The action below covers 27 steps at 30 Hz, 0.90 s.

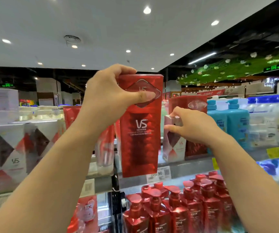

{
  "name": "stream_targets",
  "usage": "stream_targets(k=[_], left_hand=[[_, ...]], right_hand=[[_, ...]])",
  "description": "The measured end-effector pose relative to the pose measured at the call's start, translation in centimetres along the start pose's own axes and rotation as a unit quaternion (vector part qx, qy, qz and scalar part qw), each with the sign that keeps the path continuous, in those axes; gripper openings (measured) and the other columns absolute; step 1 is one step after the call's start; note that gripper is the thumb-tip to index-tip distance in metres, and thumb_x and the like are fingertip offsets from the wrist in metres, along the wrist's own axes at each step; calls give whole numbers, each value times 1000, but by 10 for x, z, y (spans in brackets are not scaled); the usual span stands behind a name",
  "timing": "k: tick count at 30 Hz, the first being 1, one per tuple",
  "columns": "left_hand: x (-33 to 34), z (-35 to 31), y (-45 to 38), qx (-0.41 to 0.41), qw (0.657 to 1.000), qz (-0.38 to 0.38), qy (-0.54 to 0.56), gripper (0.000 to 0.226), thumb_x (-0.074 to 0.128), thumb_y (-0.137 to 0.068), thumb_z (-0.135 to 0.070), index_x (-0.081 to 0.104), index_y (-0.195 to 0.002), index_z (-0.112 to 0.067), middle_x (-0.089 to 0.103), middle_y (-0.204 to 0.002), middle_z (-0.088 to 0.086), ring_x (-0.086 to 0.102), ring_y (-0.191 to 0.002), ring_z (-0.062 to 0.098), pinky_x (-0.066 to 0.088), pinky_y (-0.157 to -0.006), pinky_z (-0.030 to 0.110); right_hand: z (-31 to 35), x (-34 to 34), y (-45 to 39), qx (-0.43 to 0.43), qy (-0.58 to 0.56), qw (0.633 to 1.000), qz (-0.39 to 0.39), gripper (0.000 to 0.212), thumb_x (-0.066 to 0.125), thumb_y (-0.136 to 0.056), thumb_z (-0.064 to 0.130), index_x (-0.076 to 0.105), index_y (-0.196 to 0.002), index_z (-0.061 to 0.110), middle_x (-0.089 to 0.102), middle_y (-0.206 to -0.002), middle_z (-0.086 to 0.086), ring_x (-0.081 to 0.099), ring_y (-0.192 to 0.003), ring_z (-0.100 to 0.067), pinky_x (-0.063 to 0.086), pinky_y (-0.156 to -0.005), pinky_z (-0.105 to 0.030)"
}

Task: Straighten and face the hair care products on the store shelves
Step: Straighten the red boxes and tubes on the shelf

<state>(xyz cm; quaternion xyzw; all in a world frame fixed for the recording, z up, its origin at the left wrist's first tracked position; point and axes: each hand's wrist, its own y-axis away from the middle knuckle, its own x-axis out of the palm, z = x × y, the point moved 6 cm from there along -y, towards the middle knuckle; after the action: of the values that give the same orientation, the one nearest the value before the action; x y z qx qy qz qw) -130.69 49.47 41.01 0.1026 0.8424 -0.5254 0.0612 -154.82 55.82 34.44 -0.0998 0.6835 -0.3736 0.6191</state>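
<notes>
Red box (139,132): upright in the air before the shelf (194,163), label facing the camera.
Left hand (106,96): grip clasps the box's top, thumb across its front.
Right hand (194,126): fingers pinch the cap of a pale bottle (174,142) standing on the shelf.
Below: red pump bottles (177,207).

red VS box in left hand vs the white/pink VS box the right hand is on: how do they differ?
The red VS box is lifted off the shelf, gripped near its top by the left hand; the white VS box stands on the shelf, its top pinched by the right hand. The red one looks taller here, though it is nearer the camera. Both show the VS logo.
</notes>
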Motion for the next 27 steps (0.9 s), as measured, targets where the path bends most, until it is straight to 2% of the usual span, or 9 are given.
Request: stream_targets(k=[3,6,7,11,13,15,18,22,27], left_hand=[[20,-3,-6,0,999,-21,-26,68,90,-48,-58,69,-108,-33,72,-90,-18,68,-84,-1,57,-85,29],[39,-12,-10,10,997,-42,-61,70,88,-50,-61,69,-110,-32,68,-89,-23,60,-77,-13,46,-73,6],[44,-16,-11,12,996,-48,-70,71,87,-50,-62,69,-111,-31,66,-88,-24,58,-75,-15,43,-70,3],[69,-31,-13,34,993,-61,-98,76,84,-50,-66,68,-114,-29,68,-93,-18,61,-83,-6,47,-76,11],[79,-35,-15,43,990,-65,-116,75,84,-51,-66,69,-114,-28,68,-94,-16,62,-87,-1,48,-77,14],[90,-36,-16,44,988,-65,-132,75,83,-51,-68,69,-114,-28,68,-94,-15,63,-88,3,52,-80,25],[104,-33,-20,24,983,-64,-172,76,79,-50,-74,68,-113,-32,64,-90,-18,61,-88,6,53,-79,32],[122,-25,-24,7,980,-45,-195,75,78,-50,-75,66,-112,-34,68,-97,-15,63,-93,9,55,-83,37],[144,-7,-26,-7,979,-13,-202,75,78,-50,-75,63,-110,-32,69,-98,-11,65,-94,13,56,-84,39]], right_hand=[[-11,-11,12,-41,-24,999,5,46,70,-80,58,50,-117,39,67,-117,7,64,-102,-23,51,-77,-37],[-31,-17,22,-72,-100,992,-18,54,83,-71,46,55,-117,38,65,-117,10,62,-104,-19,52,-85,-38],[-37,-18,26,-87,-124,988,-30,60,86,-68,44,59,-120,36,66,-118,11,62,-105,-17,51,-88,-38],[-59,-16,44,-159,-185,966,-89,59,91,-63,41,67,-116,31,64,-107,17,59,-92,-7,53,-83,-42],[-72,-18,52,-182,-245,945,-120,55,89,-64,41,68,-114,31,63,-106,17,61,-90,-7,54,-78,-37],[-83,-25,57,-202,-315,916,-146,53,90,-65,33,70,-114,30,64,-107,10,63,-89,-8,51,-71,-27],[-99,-43,65,-227,-400,873,-164,49,90,-66,21,71,-110,26,68,-106,-2,66,-97,-16,55,-74,-25],[-115,-58,68,-214,-525,815,-120,38,86,-62,25,78,-97,36,77,-97,12,72,-88,-5,58,-75,-19],[-126,-54,68,-211,-567,794,-66,45,91,-55,34,79,-99,34,79,-93,8,75,-81,-8,59,-66,-21]])
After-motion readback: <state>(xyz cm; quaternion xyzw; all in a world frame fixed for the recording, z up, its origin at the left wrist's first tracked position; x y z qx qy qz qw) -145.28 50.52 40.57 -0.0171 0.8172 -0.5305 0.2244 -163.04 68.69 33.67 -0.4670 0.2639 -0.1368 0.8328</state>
